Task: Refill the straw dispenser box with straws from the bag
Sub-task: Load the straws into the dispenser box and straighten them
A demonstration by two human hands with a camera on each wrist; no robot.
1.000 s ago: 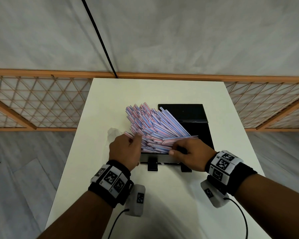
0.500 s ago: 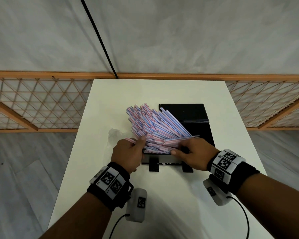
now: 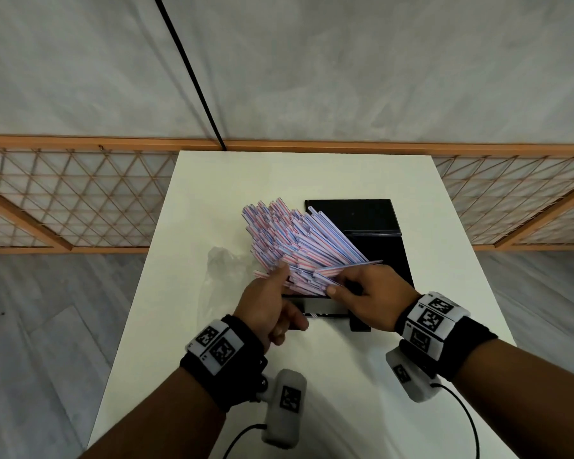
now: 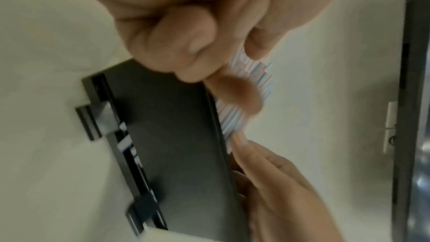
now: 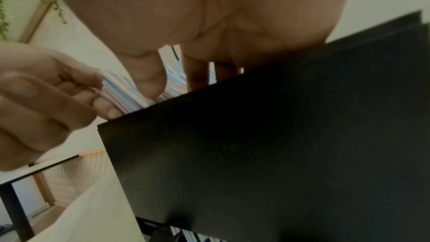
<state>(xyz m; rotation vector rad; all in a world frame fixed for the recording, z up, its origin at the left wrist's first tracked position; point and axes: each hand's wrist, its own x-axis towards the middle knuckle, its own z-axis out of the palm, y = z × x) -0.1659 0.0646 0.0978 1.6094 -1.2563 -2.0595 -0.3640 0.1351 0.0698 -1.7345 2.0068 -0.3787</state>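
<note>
A big bundle of pink-and-blue striped straws [image 3: 292,240] leans out of the open black dispenser box [image 3: 383,250], fanning up and to the left. My left hand [image 3: 272,293] holds the bundle's lower left side, thumb up against the straws and fingers curled beneath. My right hand [image 3: 362,288] grips the lower straw ends at the box's front rim. The left wrist view shows blurred curled fingers [image 4: 197,52] on the straw ends [image 4: 244,102] above the box front [image 4: 167,135]. In the right wrist view my thumb [image 5: 149,80] presses the straws [image 5: 123,95] behind the box wall [image 5: 256,144].
A crumpled clear plastic bag [image 3: 222,263] lies on the white table [image 3: 312,173] just left of the box. The box's lid [image 3: 352,213] lies open at the back. A wooden lattice rail [image 3: 80,193] runs behind the table.
My left hand has turned, its thumb now raised against the straws and its fingers curled under. The right hand and the bundle have hardly moved.
</note>
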